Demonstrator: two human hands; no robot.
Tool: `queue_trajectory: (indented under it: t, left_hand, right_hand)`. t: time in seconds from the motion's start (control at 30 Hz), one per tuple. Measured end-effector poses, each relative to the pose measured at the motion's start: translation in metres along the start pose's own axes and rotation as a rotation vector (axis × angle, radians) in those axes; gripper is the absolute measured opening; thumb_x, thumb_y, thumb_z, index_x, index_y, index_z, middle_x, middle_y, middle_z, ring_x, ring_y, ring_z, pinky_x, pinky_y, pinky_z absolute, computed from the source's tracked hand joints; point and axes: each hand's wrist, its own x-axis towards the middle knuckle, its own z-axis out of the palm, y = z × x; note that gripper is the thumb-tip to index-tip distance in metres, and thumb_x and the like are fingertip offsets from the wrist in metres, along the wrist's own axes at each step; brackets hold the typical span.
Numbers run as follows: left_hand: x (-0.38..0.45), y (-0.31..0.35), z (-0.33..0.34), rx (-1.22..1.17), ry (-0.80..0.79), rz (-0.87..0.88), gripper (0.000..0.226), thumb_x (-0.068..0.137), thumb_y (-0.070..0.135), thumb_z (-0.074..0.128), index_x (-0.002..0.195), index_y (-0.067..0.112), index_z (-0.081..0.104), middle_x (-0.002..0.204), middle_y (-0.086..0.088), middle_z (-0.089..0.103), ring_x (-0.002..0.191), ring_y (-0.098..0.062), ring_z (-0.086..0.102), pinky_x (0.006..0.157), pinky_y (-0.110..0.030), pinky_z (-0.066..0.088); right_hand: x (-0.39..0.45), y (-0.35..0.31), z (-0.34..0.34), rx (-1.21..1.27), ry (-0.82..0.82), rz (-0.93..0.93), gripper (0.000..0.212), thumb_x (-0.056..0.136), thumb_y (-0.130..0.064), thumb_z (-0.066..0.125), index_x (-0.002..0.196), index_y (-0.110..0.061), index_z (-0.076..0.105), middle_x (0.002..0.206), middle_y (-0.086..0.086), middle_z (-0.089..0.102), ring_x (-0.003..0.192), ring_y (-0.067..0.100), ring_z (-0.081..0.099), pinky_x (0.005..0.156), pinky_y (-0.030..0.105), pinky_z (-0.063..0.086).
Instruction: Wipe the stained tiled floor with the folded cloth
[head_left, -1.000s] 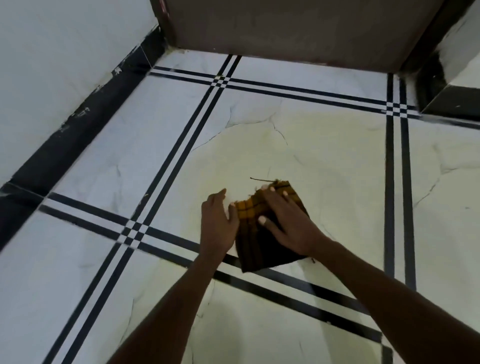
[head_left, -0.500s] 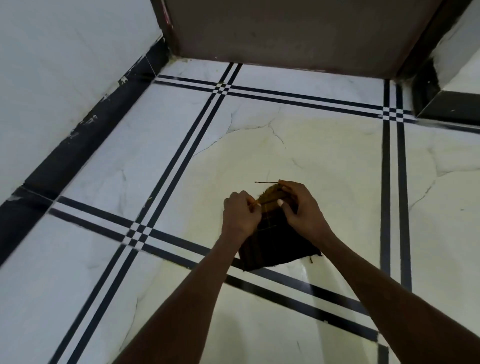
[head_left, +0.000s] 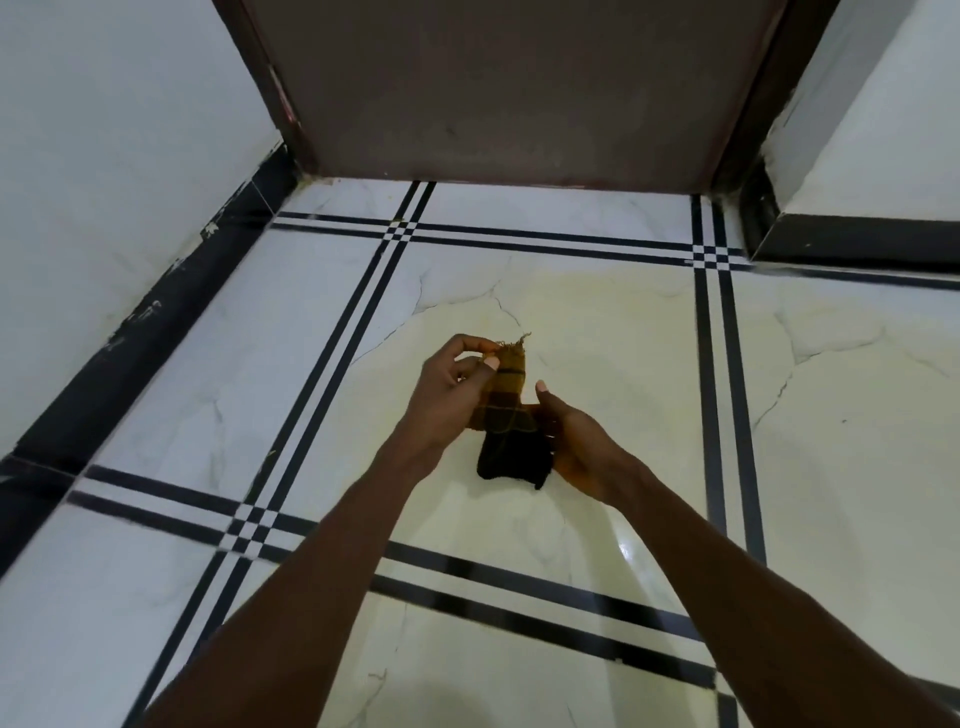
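Observation:
A folded cloth (head_left: 511, 415), yellow-brown checks with a dark lower part, is held up off the floor between both hands. My left hand (head_left: 449, 395) pinches its frayed upper corner between thumb and fingers. My right hand (head_left: 576, 441) cups the lower part from the right, thumb up. Below them lies the white marble-look tiled floor (head_left: 597, 338) with a wide yellowish stain over the middle tile, and a wet sheen near my right forearm.
Black double lines (head_left: 719, 374) cross the floor in a grid. A brown door (head_left: 509, 88) stands shut at the far end. White walls with black skirting (head_left: 135, 332) run along the left, and a wall corner (head_left: 852, 228) juts in at the far right.
The cloth lay flat on the floor under my right palm a second ago. Both hands have since gathered it and lifted it off the tile, and the view has tipped up toward the door.

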Motion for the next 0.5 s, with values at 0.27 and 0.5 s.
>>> queue_trajectory:
  t: [0.27, 0.5]
  left_hand:
    - [0.020, 0.010, -0.034, 0.171, 0.165, 0.017, 0.019, 0.104, 0.023, 0.059, 0.122, 0.021, 0.063, 0.112, 0.004, 0.070, 0.110, -0.016, 0.067, 0.095, -0.035, 0.056]
    - [-0.013, 0.017, -0.011, 0.453, 0.241, 0.246, 0.025, 0.101, 0.034, 0.062, 0.121, 0.019, 0.061, 0.119, 0.005, 0.063, 0.111, -0.013, 0.060, 0.087, -0.017, 0.049]
  right_hand:
    - [-0.028, -0.027, -0.002, 0.278, -0.081, -0.084, 0.034, 0.101, -0.022, 0.065, 0.132, -0.012, 0.070, 0.129, 0.010, 0.074, 0.128, 0.029, 0.063, 0.104, 0.039, 0.053]
    - [-0.055, -0.062, 0.028, 0.199, 0.007, -0.209, 0.036, 0.095, -0.025, 0.073, 0.129, -0.017, 0.069, 0.120, 0.010, 0.078, 0.114, 0.028, 0.073, 0.098, 0.043, 0.059]
